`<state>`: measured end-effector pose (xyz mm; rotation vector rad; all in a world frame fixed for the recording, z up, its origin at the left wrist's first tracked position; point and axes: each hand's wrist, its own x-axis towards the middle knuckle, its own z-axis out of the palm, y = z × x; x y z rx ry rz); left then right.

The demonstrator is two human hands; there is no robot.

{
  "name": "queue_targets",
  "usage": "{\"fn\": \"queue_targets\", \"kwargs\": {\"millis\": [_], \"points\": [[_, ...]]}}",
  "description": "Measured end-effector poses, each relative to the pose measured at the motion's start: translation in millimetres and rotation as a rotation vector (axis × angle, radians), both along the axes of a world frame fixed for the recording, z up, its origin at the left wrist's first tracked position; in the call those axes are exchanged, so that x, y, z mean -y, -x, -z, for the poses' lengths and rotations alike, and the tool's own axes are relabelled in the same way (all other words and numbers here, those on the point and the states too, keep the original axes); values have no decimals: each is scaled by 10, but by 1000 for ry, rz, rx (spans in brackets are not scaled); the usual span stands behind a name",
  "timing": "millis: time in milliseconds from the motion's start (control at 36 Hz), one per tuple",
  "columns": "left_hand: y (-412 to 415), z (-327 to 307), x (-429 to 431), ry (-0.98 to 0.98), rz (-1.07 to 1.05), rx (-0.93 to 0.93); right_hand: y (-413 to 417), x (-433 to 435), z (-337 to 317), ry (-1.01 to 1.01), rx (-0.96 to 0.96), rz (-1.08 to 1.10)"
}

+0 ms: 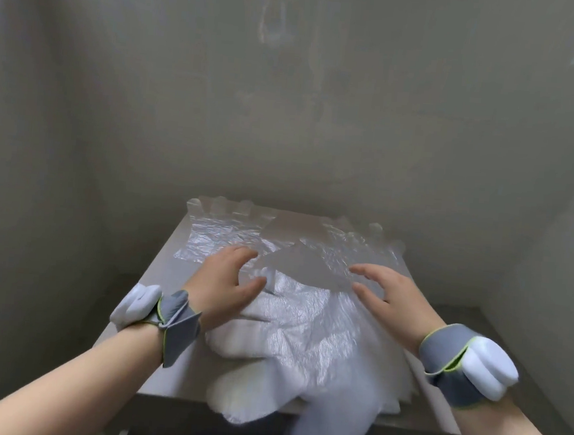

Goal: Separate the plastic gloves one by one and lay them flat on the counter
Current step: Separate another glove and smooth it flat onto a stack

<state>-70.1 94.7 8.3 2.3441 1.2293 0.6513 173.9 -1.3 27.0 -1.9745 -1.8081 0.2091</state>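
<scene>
A pile of clear crinkly plastic gloves (pixel 304 328) lies on the grey tabletop (pixel 166 269). The right hand (pixel 391 294) is spread open above it. The left hand (pixel 225 283) is half curled; I cannot tell if it holds one.

The person is wearing a grey fabric left wrist strap (pixel 179 325) and a matching right wrist strap (pixel 447 362), both edged in lime-green piping. Glossy white rounded pods are sitting on them: the left pod (pixel 138 303) at nine o'clock of its wrist, the right pod (pixel 488 368) at three o'clock.
</scene>
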Motion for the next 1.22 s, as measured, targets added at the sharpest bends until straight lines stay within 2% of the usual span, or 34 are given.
{"fn": "queue_targets", "kwargs": {"millis": [194,417,611,750,944,1222], "points": [[-80,-6,578,-18,27,136,58,416,35,-54,-102,15],[-209,3,957,4,48,191,-23,818,68,-82,-208,59],[-454,-9,1177,34,86,253,-226,1245,252,-234,-540,242],[-630,55,1266,33,123,244,-238,1389,427,-272,-664,307],[-837,211,1239,-34,124,130,-287,1465,539,-301,-756,328],[-895,392,1229,-68,85,30,-320,1471,610,-341,-802,326]]}}
